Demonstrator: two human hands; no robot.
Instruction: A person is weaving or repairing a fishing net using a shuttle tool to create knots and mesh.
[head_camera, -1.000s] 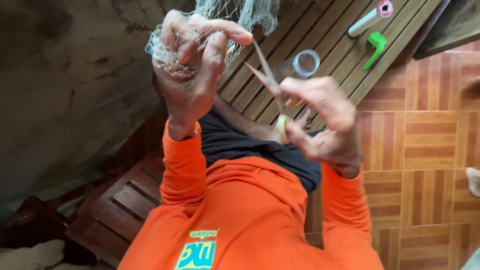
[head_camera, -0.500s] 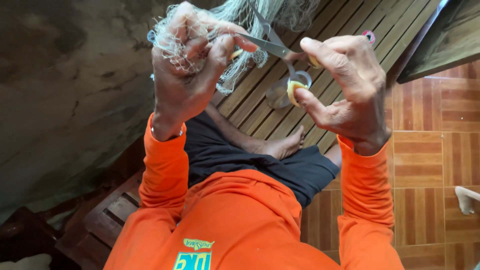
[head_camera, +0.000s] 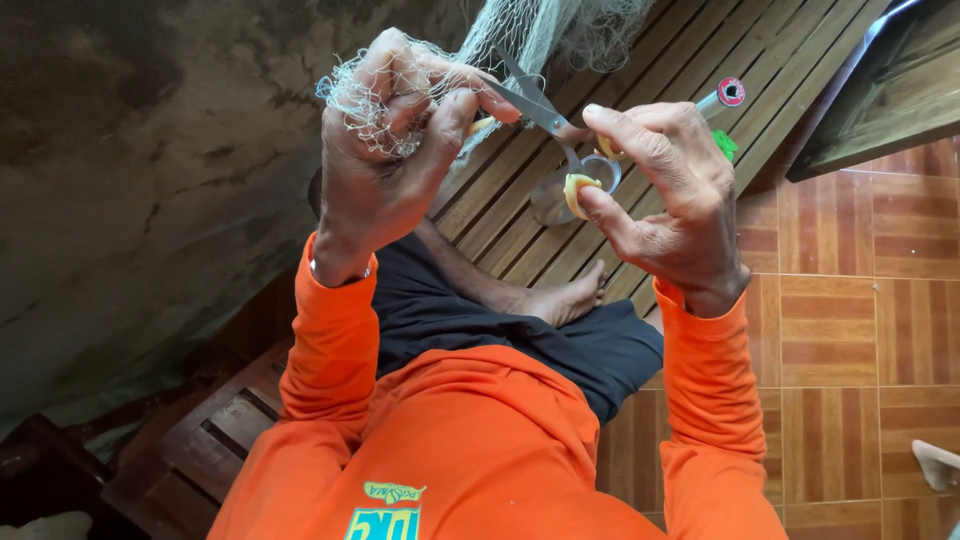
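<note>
We are pinching bunched net (head_camera: 375, 95) in our left hand (head_camera: 385, 170) while our right hand (head_camera: 665, 200), gripping scissors (head_camera: 545, 115), is pointing their blades toward ten o'clock at it

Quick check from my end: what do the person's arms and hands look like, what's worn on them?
Both arms wear long bright orange sleeves with ribbed cuffs ending at the wrists. The left hand and right hand are bare, no gloves. A thin band shows at the left wrist, just above the cuff. No rings visible.

We saw a slatted wooden surface (head_camera: 640, 60), a brown tiled floor (head_camera: 860, 330), a green plastic piece (head_camera: 724, 145) and a rough grey wall (head_camera: 130, 190).
</note>
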